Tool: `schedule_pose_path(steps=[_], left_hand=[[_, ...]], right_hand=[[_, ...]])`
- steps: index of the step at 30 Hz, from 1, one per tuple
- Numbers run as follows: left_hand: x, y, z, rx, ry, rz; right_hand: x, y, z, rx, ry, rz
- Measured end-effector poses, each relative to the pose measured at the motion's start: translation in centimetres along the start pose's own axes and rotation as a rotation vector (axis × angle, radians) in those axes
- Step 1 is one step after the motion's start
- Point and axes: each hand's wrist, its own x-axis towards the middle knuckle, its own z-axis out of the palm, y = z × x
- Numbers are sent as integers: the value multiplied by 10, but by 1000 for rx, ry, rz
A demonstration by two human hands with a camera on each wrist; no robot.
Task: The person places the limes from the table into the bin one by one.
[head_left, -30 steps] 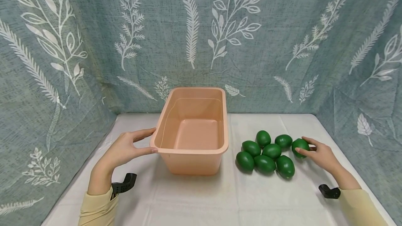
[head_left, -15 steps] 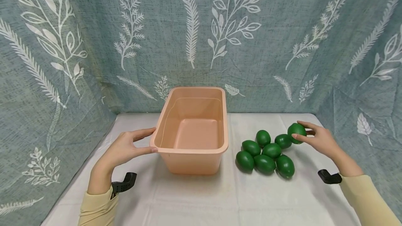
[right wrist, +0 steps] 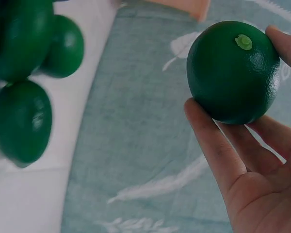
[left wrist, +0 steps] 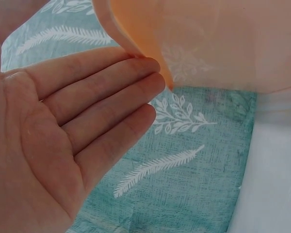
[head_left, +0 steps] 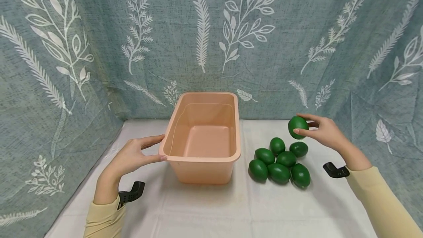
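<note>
Fingers (right wrist: 211, 145) of the right hand (head_left: 325, 131) pinch a glossy green plastic lime (head_left: 297, 127) aloft; the left hand (head_left: 132, 155), fingers straight, steadies the peach plastic tub (head_left: 201, 159) by its rim.

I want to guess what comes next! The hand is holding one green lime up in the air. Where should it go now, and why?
Probably leftward, over the peach tub. The right hand pinches a lime above the pile, the tub looks empty, and the left hand steadies its rim.

Pale yellow long sleeves (head_left: 380, 197), bare hands, black wrist-mounted camera brackets (head_left: 335, 170)
</note>
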Motion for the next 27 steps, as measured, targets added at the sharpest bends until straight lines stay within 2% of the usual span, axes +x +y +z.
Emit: schedule_pose_path(steps=[16,27], left_hand=[[-2,-2,-1,-9,-5,3],[0,-2,-1,-16,-2,11]], right_hand=[[38,-53,4,-13,-84,-102],[58,-86,14,65,-113,-185]])
